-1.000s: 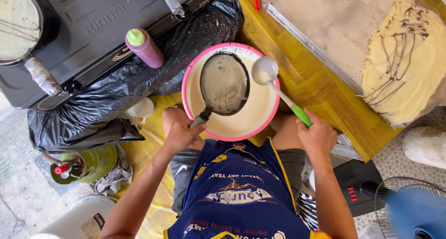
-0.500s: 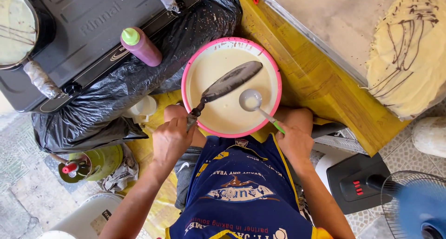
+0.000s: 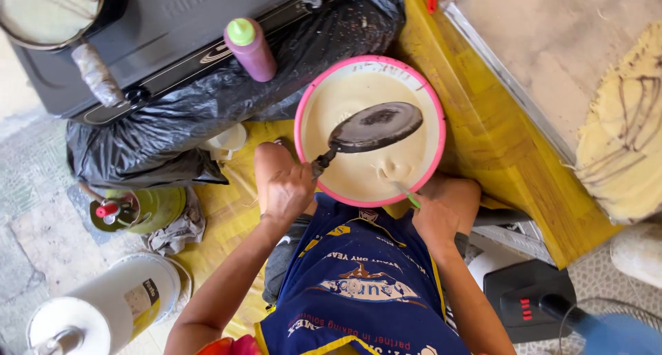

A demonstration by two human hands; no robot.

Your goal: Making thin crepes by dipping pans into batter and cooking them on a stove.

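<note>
A pink-rimmed bowl [image 3: 301, 107] full of pale batter rests between my knees. My left hand [image 3: 286, 189] grips the handle of a small dark pan [image 3: 376, 127], which is held tilted over the batter. My right hand [image 3: 433, 218] holds the green handle of a ladle [image 3: 407, 195]; its scoop is sunk in the batter near the bowl's near side. I wear a dark blue apron [image 3: 358, 286].
A black stove [image 3: 172, 38] wrapped in a black bag, with a pan [image 3: 48, 10] on it, stands at far left. A purple squeeze bottle [image 3: 249, 50] leans there. A wooden board [image 3: 496, 148] holds stacked crepes [image 3: 624, 141]. A green gas canister [image 3: 134, 209], a white bucket [image 3: 117, 307] and a fan [image 3: 614, 331] surround me.
The pan, which carried pale batter, is now tipped with its dark surface showing. The ladle came down from above the rim and dipped into the batter.
</note>
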